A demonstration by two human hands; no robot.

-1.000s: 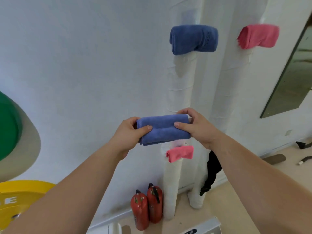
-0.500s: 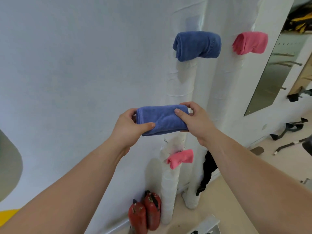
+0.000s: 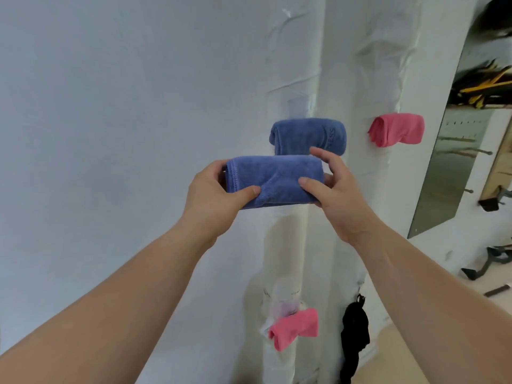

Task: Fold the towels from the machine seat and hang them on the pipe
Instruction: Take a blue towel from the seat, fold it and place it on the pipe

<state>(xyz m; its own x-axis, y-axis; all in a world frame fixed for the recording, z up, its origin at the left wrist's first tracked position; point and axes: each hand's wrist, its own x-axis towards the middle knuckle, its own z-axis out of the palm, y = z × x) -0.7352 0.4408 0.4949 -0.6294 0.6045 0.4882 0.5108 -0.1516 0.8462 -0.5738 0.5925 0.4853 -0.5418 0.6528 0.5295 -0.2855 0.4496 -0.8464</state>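
Pinching blue towel (image 3: 273, 180) | left hand (image 3: 212, 199), right hand (image 3: 336, 196) | long axis horizontal

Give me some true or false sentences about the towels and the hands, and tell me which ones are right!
1. The left hand and the right hand both hold the folded blue towel. True.
2. A second blue towel hangs on the white pipe just above the held one. True.
3. Only one pink towel is hanging. False: there are two, an upper pink towel and a lower pink towel.
4. Something black hangs at the very top. False: the black item hangs low down, just right of the lower pink towel.
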